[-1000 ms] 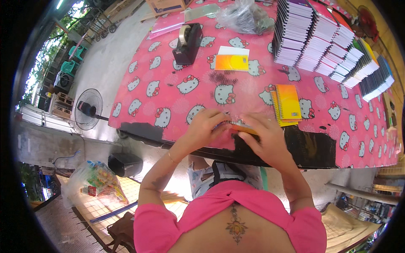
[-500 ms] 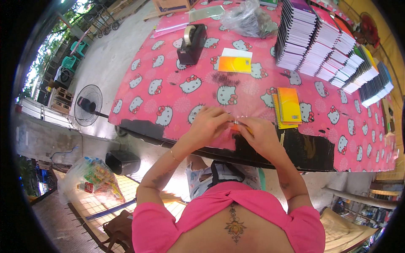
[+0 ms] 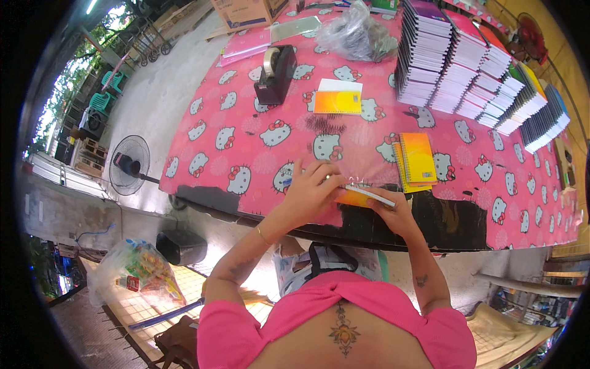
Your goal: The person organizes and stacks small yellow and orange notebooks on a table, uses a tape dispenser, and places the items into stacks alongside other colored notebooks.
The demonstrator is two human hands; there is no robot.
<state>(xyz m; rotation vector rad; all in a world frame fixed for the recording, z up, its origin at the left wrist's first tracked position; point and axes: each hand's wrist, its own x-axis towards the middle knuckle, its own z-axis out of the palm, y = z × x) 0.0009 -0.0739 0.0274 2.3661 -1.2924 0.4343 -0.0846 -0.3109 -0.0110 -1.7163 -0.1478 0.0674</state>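
Observation:
A small orange-yellow spiral notebook [image 3: 355, 197] is held near the table's front edge, tilted so its white page edge shows. My left hand [image 3: 312, 187] grips its left end, with the fingers bent over the top. The right end rests in the grip of my right hand [image 3: 395, 214], whose fingers are partly hidden under the notebook. Just right of and beyond my hands lies a small pile of yellow-orange spiral notebooks [image 3: 419, 158]. Farther off, another orange-yellow notebook [image 3: 337, 103] lies by a white sheet [image 3: 340, 85].
A black tape dispenser [image 3: 276, 75] stands at the far left of the pink cloth [image 3: 258, 160] with cartoon cats. Tall stacks of spiral notebooks [image 3: 424, 61] rise at the far right. Behind are a clear plastic bag [image 3: 356, 34] and a cardboard box [image 3: 249, 13]. A fan [image 3: 128, 165] stands left.
The notebook in my hands has been tipped up, so its cover and page edge now show more. My right hand has shifted slightly right and toward me.

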